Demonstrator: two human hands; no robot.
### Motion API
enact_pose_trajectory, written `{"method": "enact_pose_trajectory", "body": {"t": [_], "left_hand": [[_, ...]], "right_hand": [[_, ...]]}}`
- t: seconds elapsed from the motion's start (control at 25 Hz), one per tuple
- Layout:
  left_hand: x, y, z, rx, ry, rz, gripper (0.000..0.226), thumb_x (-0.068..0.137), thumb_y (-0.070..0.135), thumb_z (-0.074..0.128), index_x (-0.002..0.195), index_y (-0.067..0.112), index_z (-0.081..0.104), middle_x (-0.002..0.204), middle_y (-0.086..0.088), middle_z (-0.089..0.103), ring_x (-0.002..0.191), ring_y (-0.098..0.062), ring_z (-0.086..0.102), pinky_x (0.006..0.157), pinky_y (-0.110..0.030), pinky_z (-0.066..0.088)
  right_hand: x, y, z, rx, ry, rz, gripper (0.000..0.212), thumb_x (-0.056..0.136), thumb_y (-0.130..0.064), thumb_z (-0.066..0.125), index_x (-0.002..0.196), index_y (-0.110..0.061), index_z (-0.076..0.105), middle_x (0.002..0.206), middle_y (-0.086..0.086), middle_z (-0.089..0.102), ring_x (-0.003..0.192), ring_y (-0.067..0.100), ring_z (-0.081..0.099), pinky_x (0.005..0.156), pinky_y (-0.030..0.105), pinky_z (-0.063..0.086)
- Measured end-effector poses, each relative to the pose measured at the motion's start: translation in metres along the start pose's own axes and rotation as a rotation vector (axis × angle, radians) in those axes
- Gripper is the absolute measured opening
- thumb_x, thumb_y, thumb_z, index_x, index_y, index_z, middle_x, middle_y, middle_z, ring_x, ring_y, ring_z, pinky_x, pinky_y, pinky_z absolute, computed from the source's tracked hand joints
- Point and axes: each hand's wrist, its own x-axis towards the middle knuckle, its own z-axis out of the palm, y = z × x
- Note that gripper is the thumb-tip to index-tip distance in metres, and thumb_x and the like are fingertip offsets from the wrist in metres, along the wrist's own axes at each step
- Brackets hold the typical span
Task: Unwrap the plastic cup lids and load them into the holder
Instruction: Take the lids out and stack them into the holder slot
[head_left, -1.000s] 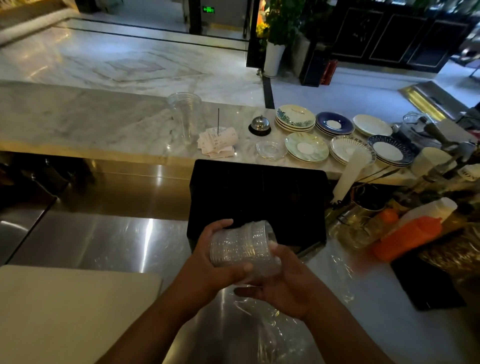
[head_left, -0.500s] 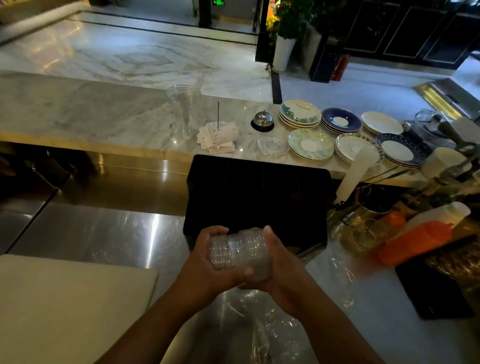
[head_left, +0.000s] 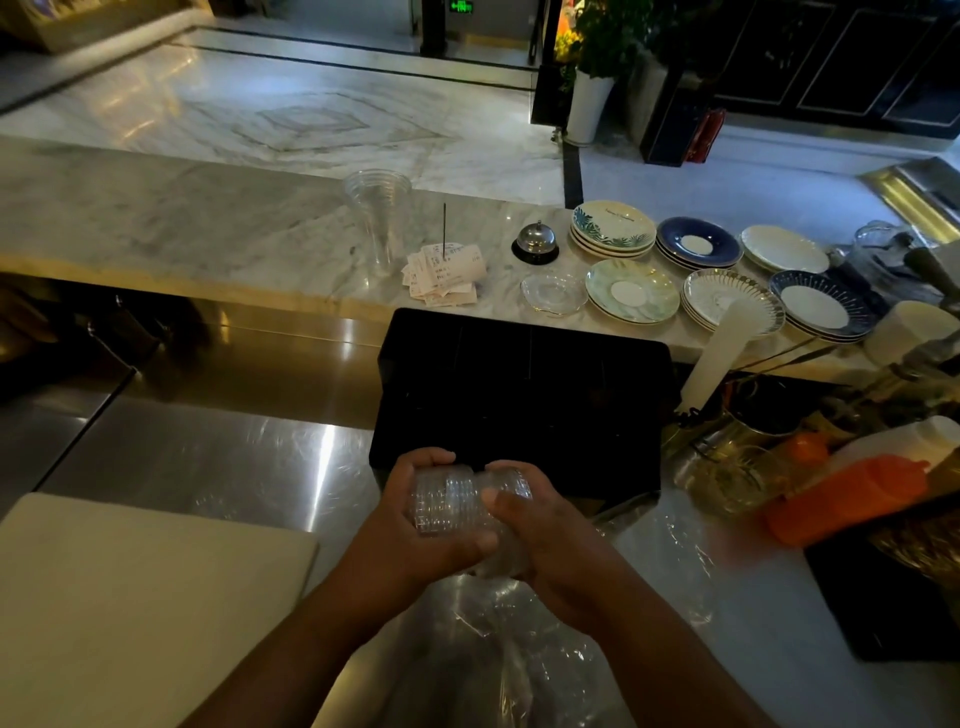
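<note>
The stack of clear lids (head_left: 451, 501) lies sideways above the steel counter (head_left: 208, 452), clasped between the left hand (head_left: 423, 519) and the right hand (head_left: 545, 525); both sets of fingers curl tight around it, thumbs on its near side. The black holder (head_left: 524, 384) stands just beyond; loose wrap (head_left: 498, 639) trails below; an orange bottle (head_left: 847, 496) lies right; saucers (head_left: 631, 291) sit far right.

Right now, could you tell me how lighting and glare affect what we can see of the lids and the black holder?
Head view: dim overall. A bright glare streak lies on the steel counter. The black holder is so dark its compartments barely show. The clear stack of lids, gripped by the left hand and right hand, shows only faint ribbed highlights. Wide-angle distortion bends the marble counter edge.
</note>
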Motion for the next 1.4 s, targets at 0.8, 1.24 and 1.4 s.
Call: {"method": "enact_pose_trajectory", "body": {"t": [0.8,1.24,1.4], "left_hand": [[0.011,0.002,0.000,0.068,-0.008,0.004,0.073,0.061,0.022,0.092,0.125,0.036,0.060,0.113,0.003,0.073,0.102,-0.027,0.077,0.073,-0.041,0.066],[0.014,0.007,-0.001,0.088,0.025,0.043,0.071,0.056,0.024,0.090,0.118,0.039,0.059,0.105,0.008,0.074,0.093,-0.021,0.078,0.068,-0.033,0.065],[0.015,0.006,-0.006,0.085,0.049,0.056,0.068,0.056,0.028,0.090,0.115,0.043,0.060,0.105,0.012,0.073,0.094,-0.019,0.078,0.068,-0.031,0.064]], "right_hand": [[-0.006,-0.009,-0.005,0.209,-0.089,-0.043,0.052,0.089,-0.024,0.067,0.138,-0.016,0.052,0.138,0.025,0.063,0.122,0.050,0.064,0.098,0.077,0.046],[0.008,-0.005,-0.004,0.103,0.010,-0.030,0.054,0.084,-0.024,0.072,0.135,-0.022,0.054,0.134,0.021,0.066,0.113,0.048,0.069,0.094,0.070,0.054],[0.011,-0.003,-0.004,0.138,0.002,-0.022,0.051,0.084,-0.024,0.073,0.133,-0.023,0.057,0.132,0.020,0.068,0.112,0.050,0.069,0.091,0.066,0.054]]}}
